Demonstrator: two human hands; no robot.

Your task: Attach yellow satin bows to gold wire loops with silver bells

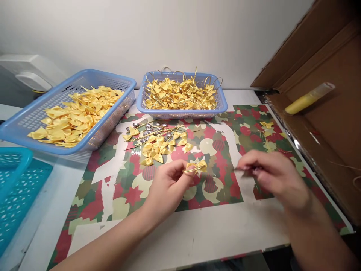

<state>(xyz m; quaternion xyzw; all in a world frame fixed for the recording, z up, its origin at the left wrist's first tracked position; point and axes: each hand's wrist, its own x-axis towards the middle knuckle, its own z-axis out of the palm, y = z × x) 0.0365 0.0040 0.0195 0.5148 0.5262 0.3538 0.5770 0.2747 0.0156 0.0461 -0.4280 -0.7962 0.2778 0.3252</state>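
Observation:
My left hand (172, 182) pinches a yellow ribbon bow (200, 165) between thumb and fingertips, with gold cord lying across it. Off to the right, my right hand (275, 177) is closed with thumb and fingers together, slightly blurred; whatever it pinches is too small to make out. Beyond my left hand lies a loose cluster of yellow bows (158, 148) on the patterned paper. Just behind them are several silver jingle bells (148, 130) and lengths of gold cord (135, 138).
A blue basket (182, 113) at the back holds bows with gold cord. Another blue basket (64, 149) of plain bows stands left, beside a teal basket (17, 195). Cardboard (318, 124) walls the right side, with a yellow tube (306, 101) sticking out. Patterned paper (129, 210) covers the table.

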